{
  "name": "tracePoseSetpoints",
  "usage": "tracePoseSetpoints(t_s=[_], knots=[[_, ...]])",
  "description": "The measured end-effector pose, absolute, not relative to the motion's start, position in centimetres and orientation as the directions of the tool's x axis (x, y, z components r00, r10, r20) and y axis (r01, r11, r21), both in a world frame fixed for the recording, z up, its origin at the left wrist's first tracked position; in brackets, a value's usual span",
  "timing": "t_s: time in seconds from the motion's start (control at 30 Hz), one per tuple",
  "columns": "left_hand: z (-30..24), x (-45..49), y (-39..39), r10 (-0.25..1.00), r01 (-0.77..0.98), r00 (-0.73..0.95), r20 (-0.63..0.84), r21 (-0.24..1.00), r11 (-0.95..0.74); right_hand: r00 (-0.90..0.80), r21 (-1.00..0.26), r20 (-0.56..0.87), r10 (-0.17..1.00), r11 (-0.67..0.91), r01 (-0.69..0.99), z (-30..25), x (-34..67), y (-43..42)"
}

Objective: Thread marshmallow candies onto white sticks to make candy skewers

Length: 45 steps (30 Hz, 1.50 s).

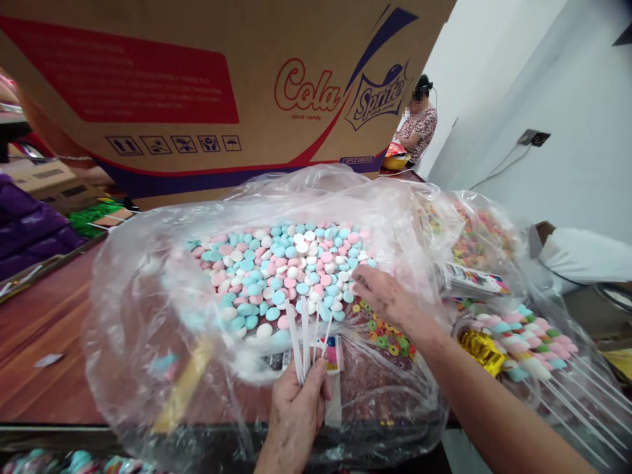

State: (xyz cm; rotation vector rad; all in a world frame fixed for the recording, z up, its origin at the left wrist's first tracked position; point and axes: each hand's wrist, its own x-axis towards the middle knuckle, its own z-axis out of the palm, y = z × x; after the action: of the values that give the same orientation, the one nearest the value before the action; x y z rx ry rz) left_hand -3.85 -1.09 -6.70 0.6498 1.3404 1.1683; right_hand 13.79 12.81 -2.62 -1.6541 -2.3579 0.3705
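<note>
A big clear plastic bag [148, 276] lies open on the table, full of round pink, blue and white candies [281, 270]. My left hand [296, 411] is closed round a bunch of white sticks [303, 336] that point up toward the candies. My right hand [382, 296] reaches into the bag's right side, fingers curled down onto the candies at the pile's edge. What the fingertips hold, if anything, is hidden. Small multicoloured ring candies [388, 336] lie just below that hand.
A large cardboard box [222, 92] printed Cola and Sprite stands behind the bag. Finished candy skewers [530, 342] on white sticks lie at the right beside another candy bag [474, 237]. Another person [419, 125] sits far back. The wooden table [44, 336] shows at the left.
</note>
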Motion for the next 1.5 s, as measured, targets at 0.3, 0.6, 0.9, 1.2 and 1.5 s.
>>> tracePoseSetpoints(t_s=[0.3, 0.6, 0.9, 1.2, 1.5], knots=[[-6.4, -3.8, -1.1, 0.903, -0.252, -0.179, -0.390, 0.906, 0.341, -0.411, -0.301, -0.062, 0.910, 0.375, 0.877, -3.9, 12.3, 13.7], [-6.2, -3.5, -1.0, 0.901, -0.274, -0.208, -0.381, 0.907, 0.320, -0.421, -0.255, -0.088, 0.903, 0.388, 0.886, -3.5, 12.7, 13.6], [-6.2, -3.3, -1.2, 0.907, -0.233, -0.223, -0.357, 0.923, 0.305, -0.436, -0.200, -0.142, 0.889, 0.406, 0.892, -1.7, 11.4, 11.7], [-7.2, -3.6, -1.2, 0.918, -0.188, -0.233, -0.322, 0.941, 0.282, -0.467, -0.276, -0.013, 0.884, 0.446, 0.851, -4.1, 12.3, 11.4], [-8.6, -3.4, -0.8, 0.923, -0.113, -0.263, -0.282, 0.959, 0.260, -0.224, -0.997, -0.075, 0.972, -0.074, 0.013, -4.9, 13.1, 10.6]])
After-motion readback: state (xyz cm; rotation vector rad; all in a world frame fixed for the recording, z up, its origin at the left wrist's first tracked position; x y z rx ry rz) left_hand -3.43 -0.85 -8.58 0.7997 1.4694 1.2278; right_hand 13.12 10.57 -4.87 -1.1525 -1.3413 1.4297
